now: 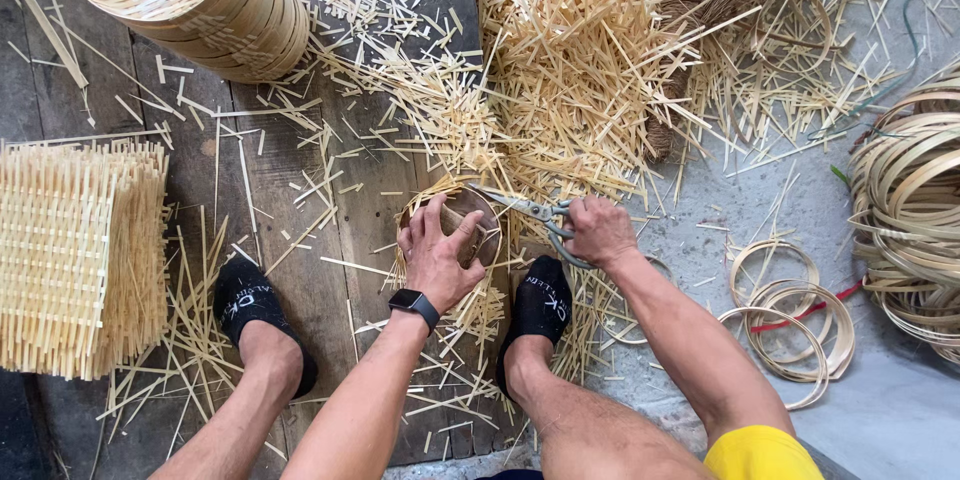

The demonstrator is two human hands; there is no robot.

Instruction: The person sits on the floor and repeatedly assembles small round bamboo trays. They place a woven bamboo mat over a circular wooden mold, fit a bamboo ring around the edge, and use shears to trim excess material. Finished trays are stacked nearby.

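Hands are working low between the feet — the left hand (437, 253) is gripping a small round bamboo basket (472, 216) on the plank floor, the right hand (597, 230) is closing around scissors (530, 212) at its rim — trimmed bamboo slivers (580, 60) are lying beyond

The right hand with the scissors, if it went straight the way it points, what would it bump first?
The right hand points its scissors left, so it would probably meet the round basket the left hand holds.

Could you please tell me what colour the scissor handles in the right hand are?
The scissors have pale grey-green handles, gripped by the right hand; the head view shows this.
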